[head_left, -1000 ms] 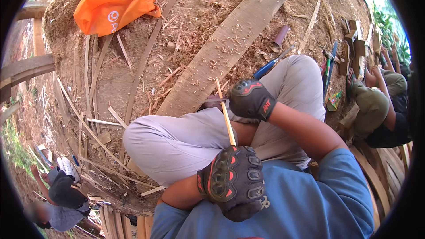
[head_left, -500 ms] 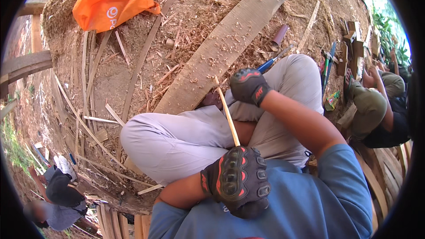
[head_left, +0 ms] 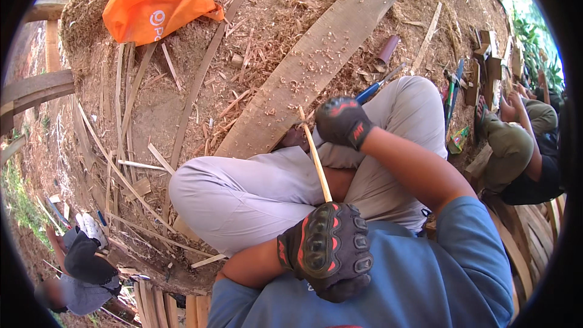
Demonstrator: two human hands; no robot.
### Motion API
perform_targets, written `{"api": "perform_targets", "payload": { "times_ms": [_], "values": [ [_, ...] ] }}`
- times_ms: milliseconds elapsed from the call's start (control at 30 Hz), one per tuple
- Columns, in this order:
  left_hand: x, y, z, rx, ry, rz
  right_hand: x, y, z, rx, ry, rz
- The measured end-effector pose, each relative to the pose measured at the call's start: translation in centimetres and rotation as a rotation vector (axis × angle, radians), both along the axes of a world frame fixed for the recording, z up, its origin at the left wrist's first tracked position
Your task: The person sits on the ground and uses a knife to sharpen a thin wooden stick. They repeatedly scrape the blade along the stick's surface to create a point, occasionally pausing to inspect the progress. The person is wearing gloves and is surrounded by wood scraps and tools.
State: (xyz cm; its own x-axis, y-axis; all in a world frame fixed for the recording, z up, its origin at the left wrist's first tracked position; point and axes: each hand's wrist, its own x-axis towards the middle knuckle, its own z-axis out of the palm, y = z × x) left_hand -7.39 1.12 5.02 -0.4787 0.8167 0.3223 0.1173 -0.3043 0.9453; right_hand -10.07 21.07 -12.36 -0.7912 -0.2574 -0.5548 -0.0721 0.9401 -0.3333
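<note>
My left hand (head_left: 331,249), in a black glove with red trim and hard knuckle guards, is closed around the near end of a slim pale wooden stick (head_left: 317,161) close to my chest. The stick slants away over my crossed legs toward a wide plank (head_left: 310,61). At its far end my right hand (head_left: 343,123), gloved alike, is curled shut. A small dark edge shows between that hand and the stick; the rest of what it grips is hidden. Just beyond the right hand, against my knee, lies a blue-handled tool (head_left: 369,92) with a thin metal blade.
Curled shavings cover the plank and ground. An orange bag (head_left: 161,3) lies far left, above long wooden strips (head_left: 197,79). A brownish-red cylinder (head_left: 387,50) rests right of the plank. Other people sit at far right (head_left: 516,140) and lower left (head_left: 91,261), among stacked timber.
The whole view has shifted slightly to the right. Both hands keep their hold, and the stick stays in nearly the same position between them.
</note>
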Motion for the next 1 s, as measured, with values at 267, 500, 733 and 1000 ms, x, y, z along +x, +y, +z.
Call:
{"api": "perform_targets", "payload": {
  "times_ms": [267,500,733,1000],
  "values": [
    [-1.1,-0.9,0.3,-0.067,0.143,-0.114,-0.2,-0.2,-1.9,0.024,-0.003,-0.082],
    [0.2,-1.4,-0.9,-0.081,0.141,-0.027,0.2,-0.9,-2.1,0.046,-0.112,-0.17],
    [-1.8,-2.3,-0.2,-0.072,0.141,0.009,0.0,-1.3,-1.3,0.006,-0.174,-0.155],
    [-2.1,-1.9,0.0,0.078,0.116,0.33,0.3,-1.5,-2.2,-0.003,-0.062,-0.18]
  ]
}}
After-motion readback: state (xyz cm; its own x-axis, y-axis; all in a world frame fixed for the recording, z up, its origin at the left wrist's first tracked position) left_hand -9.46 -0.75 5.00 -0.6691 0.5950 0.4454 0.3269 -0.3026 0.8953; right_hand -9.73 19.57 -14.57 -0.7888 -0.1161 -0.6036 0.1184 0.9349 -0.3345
